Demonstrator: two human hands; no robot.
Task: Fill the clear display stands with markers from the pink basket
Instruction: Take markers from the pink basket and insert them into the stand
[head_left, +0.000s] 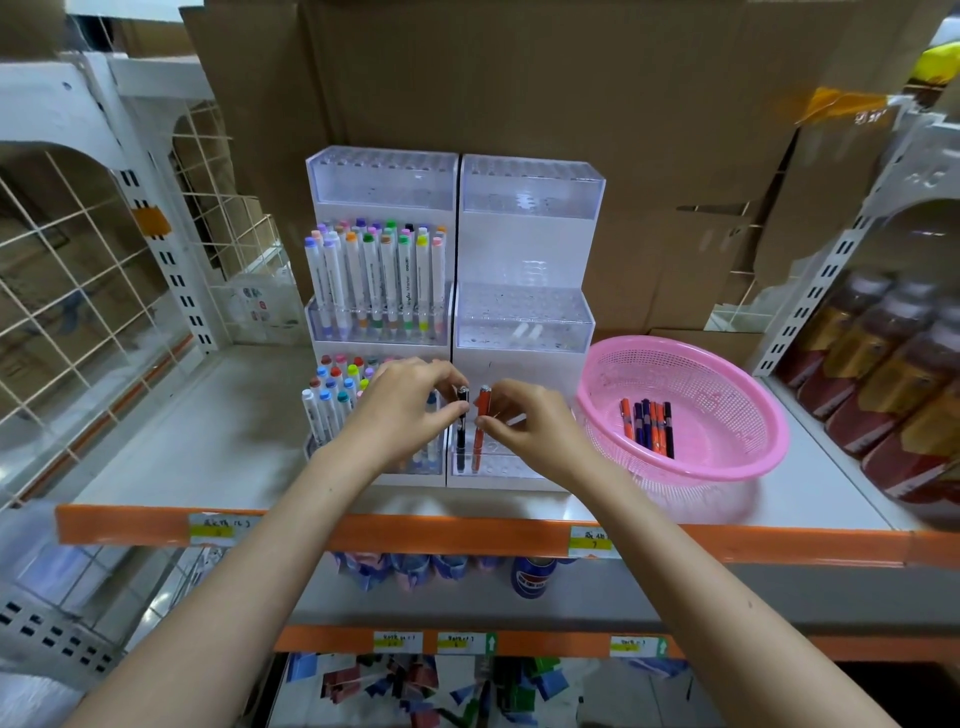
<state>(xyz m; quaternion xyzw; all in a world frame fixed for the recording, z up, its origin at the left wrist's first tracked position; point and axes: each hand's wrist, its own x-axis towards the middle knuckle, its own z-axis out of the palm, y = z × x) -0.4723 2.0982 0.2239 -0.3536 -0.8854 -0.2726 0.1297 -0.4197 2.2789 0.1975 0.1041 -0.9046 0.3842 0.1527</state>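
Left hand (410, 400) pinches a black marker (461, 415), right hand (530, 421) an orange marker (482, 415). Both stand upright, seemingly seated in the right stand (524, 322) front tier, otherwise nearly bare. Several loose markers (649, 426) remain in the pink basket (691, 345).

A single wide-angle view is taken from the person's head, directed forward and down at a shelf (208, 441) close in front. The clear display stands (524, 322) are centred and near; the pink basket (727, 379) is seen at the right.
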